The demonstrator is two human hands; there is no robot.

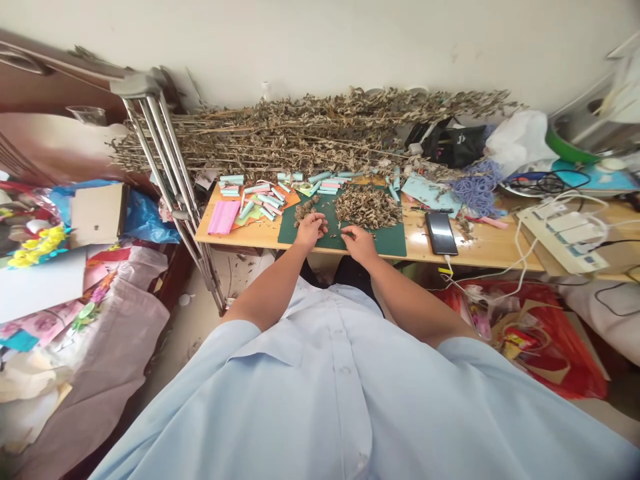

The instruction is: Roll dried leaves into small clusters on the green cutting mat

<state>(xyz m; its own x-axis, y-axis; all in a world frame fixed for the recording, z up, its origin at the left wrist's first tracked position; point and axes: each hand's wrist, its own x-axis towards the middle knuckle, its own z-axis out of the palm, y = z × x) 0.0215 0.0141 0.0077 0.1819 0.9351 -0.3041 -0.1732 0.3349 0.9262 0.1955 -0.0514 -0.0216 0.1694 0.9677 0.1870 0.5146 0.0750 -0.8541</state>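
Note:
My left hand (311, 231) is over the green cutting mat (393, 243), its fingers curled together. A small heap of crumbled dried leaves (304, 211) lies just beyond it. My right hand (359, 241) is a little to the right, above the mat's near edge, with thumb and fingers drawn together. Whatever either hand pinches is too small to make out. Right behind the right hand sits a larger pile of dried leaves (369, 207). Several pale blue and pink paper rolls (263, 200) lie left of the mat, beside a stack of pink paper (223, 217).
Bundles of dried leafy stalks (280, 133) stretch along the wall. A metal crutch (173, 173) leans at the table's left end. On the right are a phone (441, 233) with a cable, purple cord (475, 189) and a power strip (563, 233). Below hangs a red bag (560, 353).

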